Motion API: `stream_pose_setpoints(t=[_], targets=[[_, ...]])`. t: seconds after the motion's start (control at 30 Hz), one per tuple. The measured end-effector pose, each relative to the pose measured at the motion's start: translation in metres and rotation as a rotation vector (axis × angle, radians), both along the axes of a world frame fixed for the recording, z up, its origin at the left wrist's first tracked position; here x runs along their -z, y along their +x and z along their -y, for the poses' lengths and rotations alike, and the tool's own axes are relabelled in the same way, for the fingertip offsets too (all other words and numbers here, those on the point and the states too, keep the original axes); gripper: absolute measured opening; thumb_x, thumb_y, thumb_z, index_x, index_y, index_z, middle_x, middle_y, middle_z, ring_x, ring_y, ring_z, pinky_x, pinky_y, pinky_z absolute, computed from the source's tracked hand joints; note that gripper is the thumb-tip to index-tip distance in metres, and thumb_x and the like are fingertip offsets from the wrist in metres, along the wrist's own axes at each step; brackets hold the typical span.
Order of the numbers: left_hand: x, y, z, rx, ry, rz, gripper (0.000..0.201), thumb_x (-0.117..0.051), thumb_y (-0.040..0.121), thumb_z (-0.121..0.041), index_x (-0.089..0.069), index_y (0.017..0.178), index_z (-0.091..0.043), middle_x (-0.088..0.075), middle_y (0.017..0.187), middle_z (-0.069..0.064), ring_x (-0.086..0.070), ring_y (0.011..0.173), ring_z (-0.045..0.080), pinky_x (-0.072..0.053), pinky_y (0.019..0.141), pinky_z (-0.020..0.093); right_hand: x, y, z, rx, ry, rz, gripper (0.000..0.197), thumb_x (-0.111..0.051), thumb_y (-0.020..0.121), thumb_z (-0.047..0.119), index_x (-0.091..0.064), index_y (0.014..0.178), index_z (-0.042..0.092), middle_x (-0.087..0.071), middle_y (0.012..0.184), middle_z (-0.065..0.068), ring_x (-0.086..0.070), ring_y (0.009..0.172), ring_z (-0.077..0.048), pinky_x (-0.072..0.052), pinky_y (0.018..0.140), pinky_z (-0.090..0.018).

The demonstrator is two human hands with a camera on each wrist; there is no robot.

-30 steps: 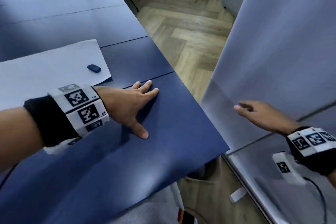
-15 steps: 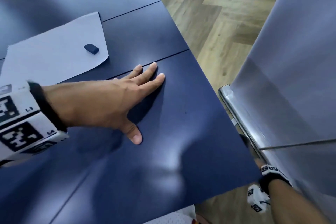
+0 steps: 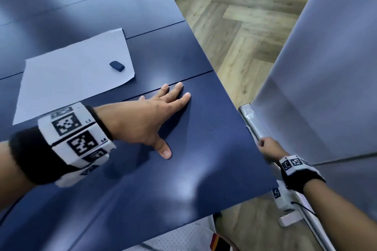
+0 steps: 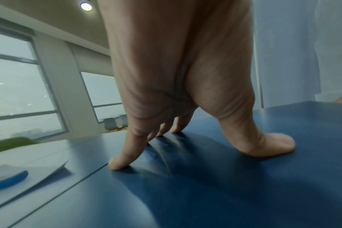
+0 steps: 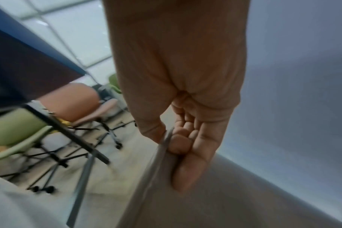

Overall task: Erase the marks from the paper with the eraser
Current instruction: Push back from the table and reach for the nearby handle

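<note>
Dark blue and untouched, the eraser [image 3: 116, 66] lay on the white paper [image 3: 67, 79] toward its right edge, so I judged nothing was erased yet; I could make out no marks. My left hand [image 3: 146, 120] pressed flat, fingers spread, on the counter [image 3: 204, 149] beside the sheet. My right hand [image 3: 270, 149] gripped a grey partition panel's edge [image 3: 247, 120] off the counter.

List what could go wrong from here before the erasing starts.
1. The eraser lies loose on the paper, and neither hand touches either. Rubbing one-handed could drag or crease the unheld sheet.
2. The right hand grips the metal edge of the grey panel off the table, so it is not free for the eraser.
3. The left hand presses flat on the table, beside the paper, not on it.
</note>
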State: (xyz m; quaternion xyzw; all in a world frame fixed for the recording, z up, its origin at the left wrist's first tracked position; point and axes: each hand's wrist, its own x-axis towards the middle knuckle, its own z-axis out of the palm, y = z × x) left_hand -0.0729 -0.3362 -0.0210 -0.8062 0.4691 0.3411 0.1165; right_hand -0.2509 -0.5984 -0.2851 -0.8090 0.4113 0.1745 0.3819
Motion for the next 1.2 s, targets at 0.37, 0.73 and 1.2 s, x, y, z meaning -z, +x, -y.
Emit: stream_pose_setpoints(t=[0.37,0.73,1.2], targets=[[0.012,-0.072,-0.036,-0.370,-0.050,0.006,0.112,-0.016,0.079,-0.081,0.030,0.145,-0.003,0.042,0.149,0.011,0.036,0.139,0.022,0.012,0.118,0.044,-0.200,-0.019,-0.001,0.027,-0.430,0.445,0.024,-0.066,0.066,0.008,-0.043,0.063,0.001,-0.044,0.050,-0.011,-0.050,0.047,-0.033,-0.046,0.049,-0.037],[0.029,-0.164,0.103,-0.107,-0.374,-0.084,0.141,0.029,0.039,-0.086,0.012,0.152,-0.004,0.024,0.158,0.014,0.027,0.145,0.022,0.018,0.115,0.050,-0.241,-0.049,-0.015,0.051,-0.491,0.440,0.025,-0.069,0.064,0.011,-0.046,0.060,0.002,-0.047,0.049,-0.007,-0.049,0.049,-0.027,-0.040,0.050,-0.031],[0.031,-0.043,0.050,-0.260,-0.159,0.163,0.109,-0.012,0.081,-0.084,0.021,0.150,-0.006,0.033,0.155,0.013,0.032,0.142,0.024,0.013,0.117,0.048,-0.243,-0.046,-0.026,0.025,-0.440,0.528,0.026,-0.069,0.064,0.008,-0.044,0.055,0.010,-0.044,0.050,-0.003,-0.039,0.046,-0.016,-0.032,0.045,-0.024]])
